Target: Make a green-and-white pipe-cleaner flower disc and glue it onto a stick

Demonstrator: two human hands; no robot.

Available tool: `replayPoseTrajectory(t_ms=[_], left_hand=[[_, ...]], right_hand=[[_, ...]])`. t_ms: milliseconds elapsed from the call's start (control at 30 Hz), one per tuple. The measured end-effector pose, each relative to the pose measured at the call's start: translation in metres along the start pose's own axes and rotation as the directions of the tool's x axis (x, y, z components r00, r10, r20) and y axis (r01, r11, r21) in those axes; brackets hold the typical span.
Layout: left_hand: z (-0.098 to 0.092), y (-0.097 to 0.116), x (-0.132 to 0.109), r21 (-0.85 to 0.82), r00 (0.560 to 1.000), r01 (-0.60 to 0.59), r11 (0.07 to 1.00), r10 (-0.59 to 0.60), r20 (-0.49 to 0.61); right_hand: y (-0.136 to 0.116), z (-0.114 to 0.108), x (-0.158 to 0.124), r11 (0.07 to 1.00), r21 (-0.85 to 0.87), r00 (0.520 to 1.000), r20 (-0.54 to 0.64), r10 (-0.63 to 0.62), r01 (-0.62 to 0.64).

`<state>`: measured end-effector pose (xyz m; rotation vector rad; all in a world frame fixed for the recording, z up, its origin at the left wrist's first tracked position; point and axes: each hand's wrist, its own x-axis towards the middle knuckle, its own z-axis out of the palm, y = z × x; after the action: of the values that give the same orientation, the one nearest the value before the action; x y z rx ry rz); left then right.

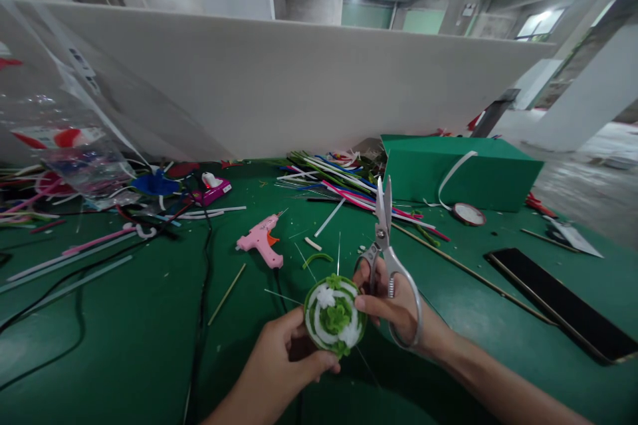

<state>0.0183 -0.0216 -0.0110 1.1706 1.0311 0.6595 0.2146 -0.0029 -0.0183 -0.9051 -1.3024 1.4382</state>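
Observation:
A round green-and-white pipe-cleaner ornament [335, 315], with small fuzzy flower shapes on its face, is held low in the middle of the head view. My left hand [294, 355] grips it from the left and below, thumb along its lower edge. My right hand [391, 305] carries metal scissors [383, 232], which point upward with the blades slightly apart. The right thumb also touches the ornament's right edge. Several thin clear strands stick out around the ornament. Just beyond it lie a short green pipe-cleaner piece [318, 259] and a pink glue gun [262, 241].
Pipe cleaners [343, 176] are heaped at the back beside a green box [458, 169]. A phone [558, 302] and a long thin stick [473, 272] lie on the right. Black cables [205, 285] cross the green table [144, 358] on the left, near a plastic bag [84, 159].

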Motion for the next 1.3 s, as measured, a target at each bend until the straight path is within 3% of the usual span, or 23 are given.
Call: replayPoseTrajectory(t_ms=[167, 533, 733, 800, 967, 1167, 1300], left_hand=[[0.0, 0.003, -0.002, 0.029, 1.0, 0.016, 0.999, -0.016, 0.011], [0.0, 0.004, -0.006, -0.011, 0.997, -0.026, 1.0, 0.027, 0.071], [-0.009, 0.008, -0.005, 0.242, 0.984, -0.161, 0.957, 0.175, -0.038], [-0.013, 0.01, -0.004, 0.254, 0.977, -0.173, 0.952, 0.198, -0.076], [-0.016, 0.01, -0.003, 0.203, 0.984, -0.169, 0.964, 0.177, -0.021], [-0.014, 0.009, -0.005, 0.306, 0.995, -0.101, 0.947, 0.103, 0.011], [-0.016, 0.006, -0.003, 0.22, 0.996, -0.087, 0.972, 0.086, 0.011]], right_hand=[[0.0, 0.003, 0.0, 0.991, 0.126, 0.997, 0.056, 0.047, -0.054], [0.004, 0.006, -0.003, 0.976, 0.194, 0.993, 0.089, 0.084, -0.1], [0.002, 0.001, 0.0, 0.964, 0.251, 0.995, -0.006, 0.096, -0.092], [0.0, -0.003, 0.001, 0.959, 0.26, 0.992, -0.033, 0.121, -0.108], [-0.001, -0.009, 0.002, 0.943, 0.298, 0.987, -0.008, 0.162, -0.152], [0.002, -0.011, 0.001, 0.94, 0.296, 0.985, 0.008, 0.173, -0.168], [0.001, -0.011, 0.002, 0.934, 0.32, 0.986, 0.007, 0.166, -0.16]])
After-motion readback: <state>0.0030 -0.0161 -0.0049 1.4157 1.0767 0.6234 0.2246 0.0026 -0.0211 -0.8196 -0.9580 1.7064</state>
